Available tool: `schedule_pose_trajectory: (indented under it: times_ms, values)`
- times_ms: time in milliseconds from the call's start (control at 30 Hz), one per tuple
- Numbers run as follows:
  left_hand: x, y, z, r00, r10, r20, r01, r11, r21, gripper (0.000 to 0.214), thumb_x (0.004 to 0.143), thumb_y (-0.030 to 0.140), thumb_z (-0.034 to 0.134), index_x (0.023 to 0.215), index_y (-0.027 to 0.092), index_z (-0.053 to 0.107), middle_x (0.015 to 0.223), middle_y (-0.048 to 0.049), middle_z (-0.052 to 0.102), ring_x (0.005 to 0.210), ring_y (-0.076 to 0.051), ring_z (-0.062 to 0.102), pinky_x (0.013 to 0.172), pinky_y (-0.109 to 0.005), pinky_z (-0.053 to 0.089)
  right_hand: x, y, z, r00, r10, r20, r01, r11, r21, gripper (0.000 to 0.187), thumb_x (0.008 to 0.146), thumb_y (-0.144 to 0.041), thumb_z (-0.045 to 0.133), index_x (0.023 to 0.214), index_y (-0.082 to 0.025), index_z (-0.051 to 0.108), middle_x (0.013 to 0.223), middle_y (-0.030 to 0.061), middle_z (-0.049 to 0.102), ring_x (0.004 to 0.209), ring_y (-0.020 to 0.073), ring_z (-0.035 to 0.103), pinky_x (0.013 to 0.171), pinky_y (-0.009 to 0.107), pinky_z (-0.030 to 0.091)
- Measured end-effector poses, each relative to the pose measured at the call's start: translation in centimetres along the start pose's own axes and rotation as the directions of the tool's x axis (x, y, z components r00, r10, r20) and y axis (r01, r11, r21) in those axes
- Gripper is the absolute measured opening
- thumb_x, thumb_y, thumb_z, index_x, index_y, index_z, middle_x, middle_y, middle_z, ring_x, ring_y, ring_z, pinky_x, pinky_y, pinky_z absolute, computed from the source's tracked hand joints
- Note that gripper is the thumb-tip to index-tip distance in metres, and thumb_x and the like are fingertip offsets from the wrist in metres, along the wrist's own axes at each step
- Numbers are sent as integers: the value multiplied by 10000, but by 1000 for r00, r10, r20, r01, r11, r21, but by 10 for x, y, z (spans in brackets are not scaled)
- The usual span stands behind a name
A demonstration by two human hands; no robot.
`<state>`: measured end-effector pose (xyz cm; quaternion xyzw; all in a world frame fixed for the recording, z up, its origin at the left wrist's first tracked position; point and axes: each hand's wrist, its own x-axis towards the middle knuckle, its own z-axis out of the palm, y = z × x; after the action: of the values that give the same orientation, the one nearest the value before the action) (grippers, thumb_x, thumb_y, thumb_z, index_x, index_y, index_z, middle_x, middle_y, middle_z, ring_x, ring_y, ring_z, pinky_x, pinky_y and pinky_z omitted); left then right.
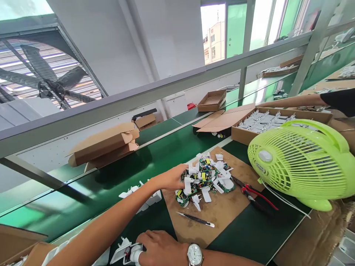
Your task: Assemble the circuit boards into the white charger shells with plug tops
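Observation:
My left hand (170, 178) reaches forward to a heap of small green circuit boards and white plastic parts (206, 179) on a brown cardboard sheet (222, 214); its fingers curl at the heap's left edge, touching the pieces. My right hand (159, 246), a wristwatch (194, 255) on its wrist, lies near the bottom edge, closed on a white plastic part (133, 253). More white plastic shells (144, 197) lie on the green table under my left forearm.
A lime-green desk fan (301, 164) stands at right. Red-handled cutters (253, 194) and a thin tool (195, 219) lie on the cardboard. Cardboard boxes (104, 146) sit on the green conveyor; a box of white parts (266, 122) is beyond. Another person's arm (302, 100) reaches in far right.

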<state>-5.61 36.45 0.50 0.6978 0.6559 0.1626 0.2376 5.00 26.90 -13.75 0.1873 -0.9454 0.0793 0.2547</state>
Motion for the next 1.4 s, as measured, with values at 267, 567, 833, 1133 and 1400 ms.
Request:
schedule_pose_trajectory:
  times_ms: [267,567,833,1133,1400]
  values:
    - [-60,5,-17,997,-44,-71,40,997,-69,759,863,452,741,1524,240,433,1602,-153,448,1434,-347,501,1149,-509,475,-4,-3,-30,992,36,123,-48,994,96,275,810,-282,727,1058,-169,690,1178,101,666,858,224,628,643,304,574]
    - [-213,58,-8,868,-83,-490,-36,973,-229,589,961,351,694,1506,334,471,1558,-77,513,1404,-287,526,1150,-471,493,-12,-2,-16,994,105,24,-107,938,330,390,809,-35,523,1128,-198,679,1257,128,657,991,228,676,809,328,608]
    - [-259,18,136,482,-318,-816,250,943,-220,727,946,422,684,1559,246,337,1589,-182,430,1512,-363,391,1231,-612,368,-17,-2,-14,985,77,-158,3,892,452,319,943,-98,463,1170,-220,652,1250,159,675,971,251,733,744,364,647]
    - [-261,7,168,423,-507,-751,89,848,-522,911,942,477,694,1621,303,111,1696,-166,256,1571,-358,288,1261,-630,300,-2,4,-41,960,196,-201,-78,873,481,360,949,-109,567,1260,-270,647,1200,105,708,1036,225,727,860,347,636]
    - [-259,9,172,491,-642,-589,82,707,-703,852,965,458,673,1615,290,149,1647,-177,358,1534,-354,370,1240,-622,346,-8,5,-30,968,250,-32,-186,796,576,332,951,-151,551,1235,-267,677,1182,99,719,1055,228,711,876,375,626]
